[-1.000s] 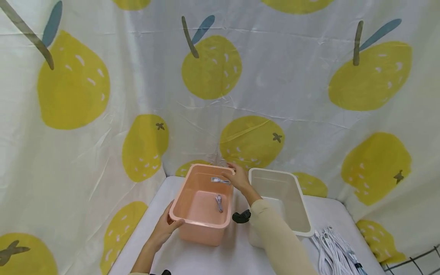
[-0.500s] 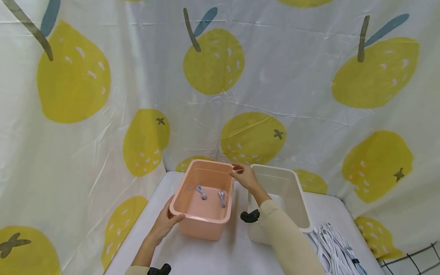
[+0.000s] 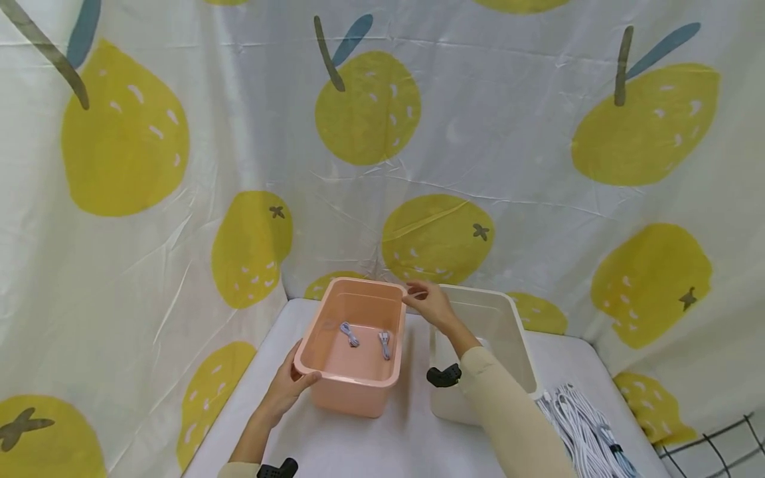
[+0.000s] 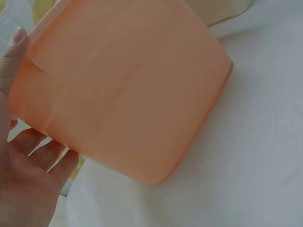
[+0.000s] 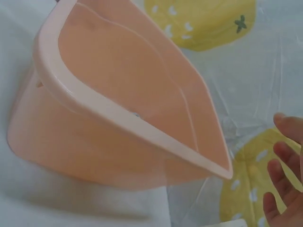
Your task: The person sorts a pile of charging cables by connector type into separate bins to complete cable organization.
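My left hand [image 3: 285, 392] grips the near-left corner of a salmon-pink plastic bin [image 3: 357, 400], thumb at the rim and fingers along the outer wall. The left wrist view shows the bin's [image 4: 132, 94] outer side close up, with the left hand [image 4: 28, 175] at its edge. Inside lie two small bundled cables, one left of centre [image 3: 350, 334] and one with a visible plug to the right [image 3: 385, 346]. My right hand [image 3: 435, 307] hovers by the far-right corner, fingers loosely bent and holding nothing; in the right wrist view the right hand [image 5: 286, 175] is apart from the bin.
A cream plastic bin [image 3: 454, 406] stands to the right, partly behind my right forearm. Beyond it a heap of white cables [image 3: 588, 431] lies on the white table [image 3: 382, 451]. A lemon-print curtain [image 3: 514, 133] hangs behind, and a black wire grid [image 3: 717, 451] is at lower right.
The right hand let go of a bundled cable over the pink bin; that cable now lies on the bin's floor. The hand drew back rightward. The left hand kept its grip.
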Available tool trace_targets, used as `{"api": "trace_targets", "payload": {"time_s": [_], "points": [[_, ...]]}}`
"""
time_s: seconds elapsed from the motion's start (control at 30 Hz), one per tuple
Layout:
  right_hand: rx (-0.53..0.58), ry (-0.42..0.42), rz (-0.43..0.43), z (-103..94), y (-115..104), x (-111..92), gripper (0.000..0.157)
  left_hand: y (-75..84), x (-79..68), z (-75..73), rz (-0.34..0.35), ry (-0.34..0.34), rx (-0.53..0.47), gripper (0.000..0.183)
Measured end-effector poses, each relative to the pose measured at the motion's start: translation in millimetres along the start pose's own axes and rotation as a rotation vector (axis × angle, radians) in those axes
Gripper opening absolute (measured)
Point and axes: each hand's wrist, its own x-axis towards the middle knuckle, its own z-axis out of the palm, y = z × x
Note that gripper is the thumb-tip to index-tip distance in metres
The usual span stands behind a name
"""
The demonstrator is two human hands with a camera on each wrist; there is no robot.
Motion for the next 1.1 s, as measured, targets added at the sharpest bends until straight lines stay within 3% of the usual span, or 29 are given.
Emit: {"api": "trace_targets", "payload": {"time_s": [0.47,0.8,1.1], "points": [[-0.054,0.016,-0.030,-31.4,11.4,-14.1,0.048,-0.4,-1.9,2.2,-0.001,0.005,-0.008,0.091],[-0.062,0.025,0.018,-54.5,19.2,-26.6,0.051,0.7,-4.0,2.2,-0.006,0.002,0.011,0.090],[-0.068,0.057,-0.004,-79.8,27.7,-37.5,0.052,0.8,-3.0,2.7,0.007,0.002,0.023,0.090]]}}
